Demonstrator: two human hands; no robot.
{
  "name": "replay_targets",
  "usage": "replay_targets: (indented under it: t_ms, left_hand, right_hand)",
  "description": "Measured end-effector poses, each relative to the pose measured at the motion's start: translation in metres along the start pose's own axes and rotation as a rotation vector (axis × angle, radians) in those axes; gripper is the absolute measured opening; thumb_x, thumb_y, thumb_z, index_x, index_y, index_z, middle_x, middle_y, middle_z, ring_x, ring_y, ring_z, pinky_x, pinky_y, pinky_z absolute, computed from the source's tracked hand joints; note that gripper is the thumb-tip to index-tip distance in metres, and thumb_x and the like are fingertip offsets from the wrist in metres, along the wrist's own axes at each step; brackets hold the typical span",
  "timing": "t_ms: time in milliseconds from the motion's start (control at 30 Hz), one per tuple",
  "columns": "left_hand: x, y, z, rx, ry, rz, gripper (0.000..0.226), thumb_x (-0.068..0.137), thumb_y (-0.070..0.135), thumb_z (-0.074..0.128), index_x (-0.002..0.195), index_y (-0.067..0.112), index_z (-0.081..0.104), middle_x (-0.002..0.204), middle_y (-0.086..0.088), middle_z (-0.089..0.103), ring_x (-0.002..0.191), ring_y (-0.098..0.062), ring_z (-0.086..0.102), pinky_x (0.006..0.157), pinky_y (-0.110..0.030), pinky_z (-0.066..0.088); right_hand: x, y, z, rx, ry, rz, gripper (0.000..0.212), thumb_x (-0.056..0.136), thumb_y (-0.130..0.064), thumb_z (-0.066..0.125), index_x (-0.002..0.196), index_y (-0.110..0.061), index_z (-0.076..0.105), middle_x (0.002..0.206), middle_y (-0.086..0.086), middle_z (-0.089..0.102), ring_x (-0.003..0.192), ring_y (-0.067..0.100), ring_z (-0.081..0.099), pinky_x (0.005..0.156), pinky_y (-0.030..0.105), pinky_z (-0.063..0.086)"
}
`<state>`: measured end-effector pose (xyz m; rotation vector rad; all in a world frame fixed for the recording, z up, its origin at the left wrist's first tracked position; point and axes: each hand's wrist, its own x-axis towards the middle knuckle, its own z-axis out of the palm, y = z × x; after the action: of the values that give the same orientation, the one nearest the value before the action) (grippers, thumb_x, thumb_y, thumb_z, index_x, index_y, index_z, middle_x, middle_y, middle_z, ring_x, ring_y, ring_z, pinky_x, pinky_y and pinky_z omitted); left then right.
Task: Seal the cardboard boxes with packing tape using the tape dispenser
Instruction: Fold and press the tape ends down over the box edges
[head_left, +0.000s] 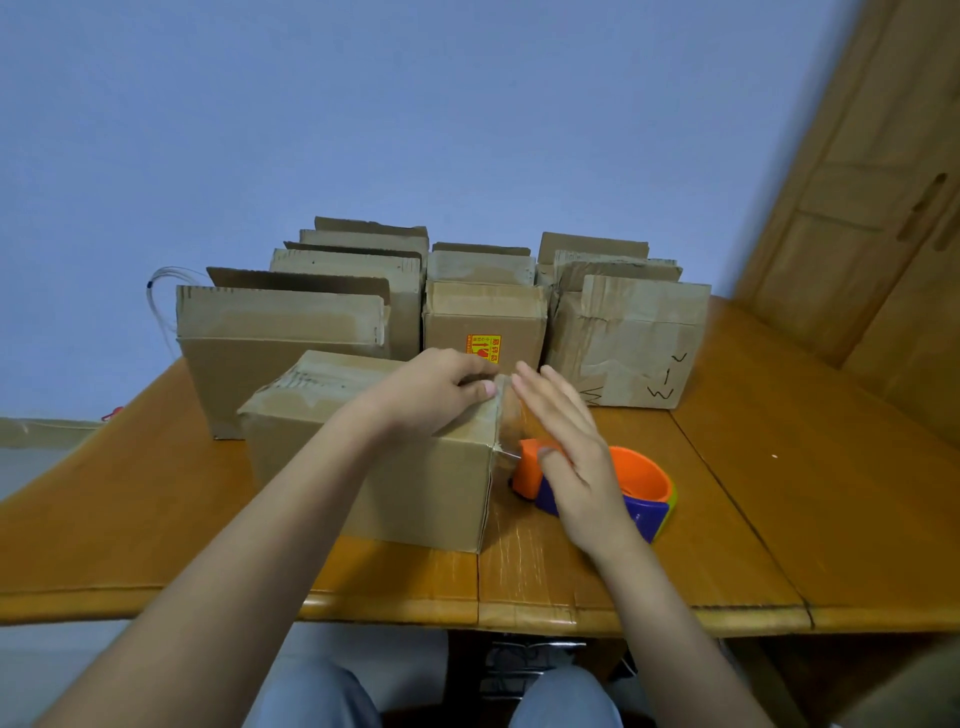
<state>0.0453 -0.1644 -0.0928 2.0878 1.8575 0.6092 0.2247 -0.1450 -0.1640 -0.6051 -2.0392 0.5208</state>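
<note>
Closed cardboard box (374, 467) sits at the table's (779, 493) front edge, open boxes (322, 312) stacked behind it. Your left hand (431, 400) presses on the box top near its right edge, fingers curled down, pinching nothing. Your right hand (571, 447) is flat, fingers extended, just beside the box's right face. The tape dispenser (639, 488) lies on the table under that hand, ungripped
</note>
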Motion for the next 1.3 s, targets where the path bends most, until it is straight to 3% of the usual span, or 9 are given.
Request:
replay_targets:
  t_ms: [133,367,567,667,733,833,933,1133,1300]
  left_hand:
    - [-0.001,0.000,-0.001,-0.041,0.005,-0.006,0.043,0.100,0.030,0.047,0.140,0.016,0.049,0.137,-0.005,0.056,0.125,-0.017,0.051,0.097,-0.021,0.036]
    - [-0.002,-0.001,0.000,-0.064,0.017,0.003,0.042,0.099,0.027,0.050,0.140,0.015,0.050,0.140,-0.003,0.054,0.130,-0.015,0.046,0.103,-0.023,0.033]
    - [-0.002,0.001,-0.001,-0.054,0.005,0.018,0.042,0.100,0.027,0.049,0.141,0.016,0.048,0.141,-0.001,0.052,0.131,-0.013,0.045,0.103,-0.023,0.032]
    - [-0.004,0.001,-0.002,-0.082,0.003,0.011,0.043,0.099,0.027,0.051,0.140,0.016,0.049,0.140,-0.001,0.053,0.128,-0.012,0.047,0.101,-0.021,0.033]
    - [-0.004,0.001,-0.002,-0.087,0.003,0.006,0.043,0.099,0.027,0.051,0.140,0.017,0.049,0.141,-0.001,0.053,0.129,-0.013,0.046,0.103,-0.023,0.032]
    - [-0.005,0.000,-0.003,-0.100,0.005,-0.001,0.043,0.099,0.027,0.051,0.140,0.018,0.049,0.141,0.000,0.052,0.131,-0.013,0.045,0.103,-0.024,0.031]
    - [-0.005,0.000,-0.002,-0.103,0.007,-0.003,0.043,0.098,0.027,0.052,0.140,0.018,0.048,0.141,-0.001,0.052,0.130,-0.013,0.045,0.104,-0.026,0.033]
    - [-0.004,-0.001,-0.002,-0.121,0.002,0.008,0.044,0.098,0.029,0.052,0.141,0.018,0.049,0.138,-0.001,0.055,0.126,-0.011,0.049,0.100,-0.023,0.037]
    - [-0.003,-0.002,-0.001,-0.132,0.007,-0.004,0.044,0.098,0.030,0.053,0.141,0.018,0.049,0.138,-0.001,0.055,0.128,-0.013,0.048,0.105,-0.027,0.037]
  right_hand:
    - [-0.011,0.009,0.014,-0.021,-0.050,0.054,0.060,0.084,-0.018,0.027,0.143,-0.030,0.034,0.151,-0.020,0.030,0.145,0.005,0.012,0.119,0.049,-0.003]
    - [-0.021,0.003,0.033,0.045,-0.097,0.146,0.075,0.083,0.000,0.031,0.150,-0.029,0.013,0.156,-0.019,0.013,0.145,0.003,0.004,0.120,0.044,-0.004]
    - [-0.026,-0.004,0.038,0.240,-0.176,0.304,0.084,0.088,0.000,0.035,0.144,-0.052,0.000,0.153,-0.031,-0.001,0.141,-0.010,-0.003,0.118,0.027,0.003]
    - [-0.028,-0.007,0.027,0.190,-0.205,0.303,0.084,0.093,0.009,0.037,0.142,-0.052,0.007,0.151,-0.033,0.008,0.139,-0.014,0.003,0.113,0.014,0.009]
    - [-0.027,-0.010,0.017,0.109,-0.165,0.277,0.072,0.093,0.006,0.039,0.139,-0.048,0.024,0.145,-0.033,0.023,0.137,-0.013,0.016,0.112,0.012,0.015]
    - [-0.015,-0.009,0.002,-0.013,0.046,0.234,0.048,0.091,0.001,0.045,0.127,-0.030,0.053,0.129,-0.020,0.052,0.125,-0.006,0.043,0.106,0.011,0.032]
    - [0.013,-0.009,-0.009,-0.028,0.217,0.243,0.042,0.090,0.003,0.049,0.124,-0.019,0.061,0.121,-0.010,0.060,0.117,0.003,0.052,0.097,0.010,0.039]
    - [0.059,0.000,-0.001,-0.011,-0.038,0.379,0.045,0.092,-0.024,0.060,0.136,-0.019,0.051,0.132,-0.007,0.051,0.123,0.006,0.044,0.101,0.024,0.036]
    - [0.059,0.008,-0.004,0.140,-0.073,0.449,0.028,0.093,-0.017,0.059,0.121,-0.014,0.062,0.115,-0.004,0.061,0.111,0.007,0.052,0.083,0.011,0.038]
